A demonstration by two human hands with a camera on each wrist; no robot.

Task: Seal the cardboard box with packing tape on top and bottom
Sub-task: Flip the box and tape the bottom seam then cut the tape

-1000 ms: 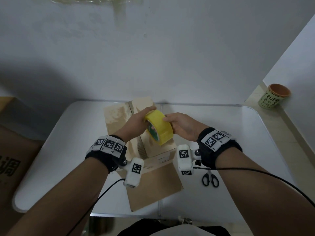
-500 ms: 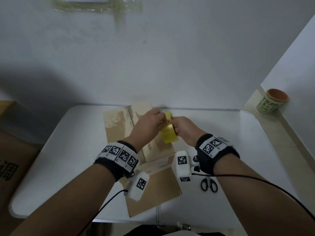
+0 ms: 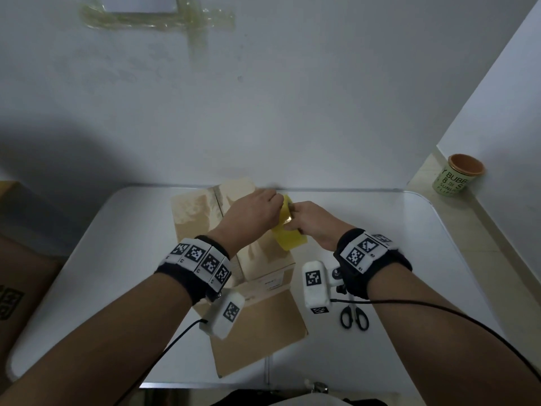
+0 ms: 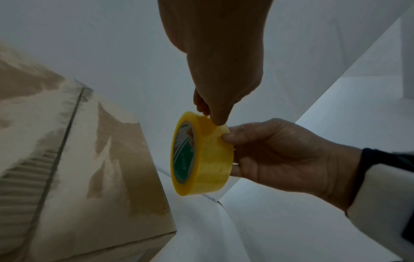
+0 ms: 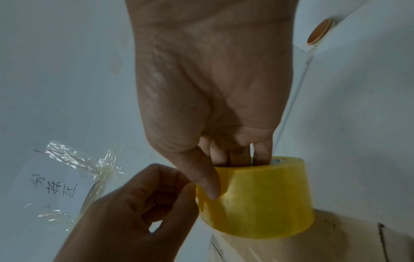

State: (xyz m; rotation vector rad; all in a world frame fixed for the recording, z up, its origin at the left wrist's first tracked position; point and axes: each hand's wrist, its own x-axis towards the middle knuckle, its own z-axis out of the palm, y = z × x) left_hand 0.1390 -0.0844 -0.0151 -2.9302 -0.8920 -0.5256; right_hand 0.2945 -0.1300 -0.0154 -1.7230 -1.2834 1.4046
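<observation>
Head view: both hands meet above the far half of the brown cardboard box (image 3: 263, 288), which lies on the white worktop (image 3: 409, 259). The right hand (image 3: 314, 222) holds the yellow roll of packing tape (image 3: 288, 240) on edge, with its fingers (image 5: 237, 156) pushed into the core and its thumb pressed on the outer wrap. The left hand (image 3: 248, 218) curls its fingers and pinches the loose tape end at the top of the roll between thumb and forefinger. Black-handled scissors (image 3: 353, 317) lie on the worktop just right of the box. A green paper cup with an orange rim (image 3: 456, 177) stands on the ledge at far right.
</observation>
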